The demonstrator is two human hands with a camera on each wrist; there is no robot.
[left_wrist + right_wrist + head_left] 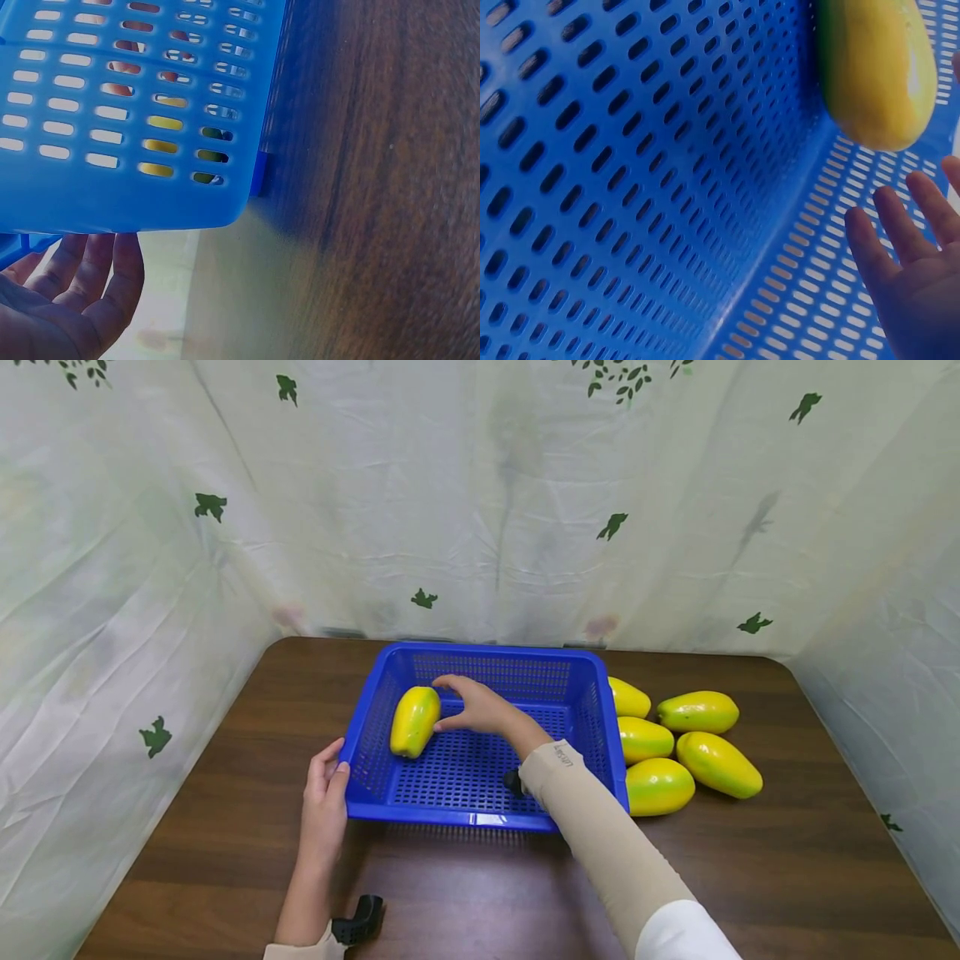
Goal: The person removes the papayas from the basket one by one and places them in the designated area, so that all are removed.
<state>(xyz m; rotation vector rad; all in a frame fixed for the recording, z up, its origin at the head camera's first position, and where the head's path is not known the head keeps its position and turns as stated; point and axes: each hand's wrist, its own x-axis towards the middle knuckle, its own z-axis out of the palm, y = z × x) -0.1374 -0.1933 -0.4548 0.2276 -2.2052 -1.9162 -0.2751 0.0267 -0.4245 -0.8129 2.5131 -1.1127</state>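
Note:
A yellow-green papaya lies on the floor of the blue plastic basket, toward its left side. My right hand reaches into the basket just right of that papaya, thumb and fingers spread apart. In the right wrist view, a gap shows between the fingertips and the papaya. My left hand holds the basket's left rim near the front corner. From the left wrist view, its fingers hook at the rim of the basket.
Several more papayas, one of them a front one, lie on the brown wooden table right of the basket. The basket wall partly hides some. A pale curtain with leaf and bird prints stands behind the table and along both sides.

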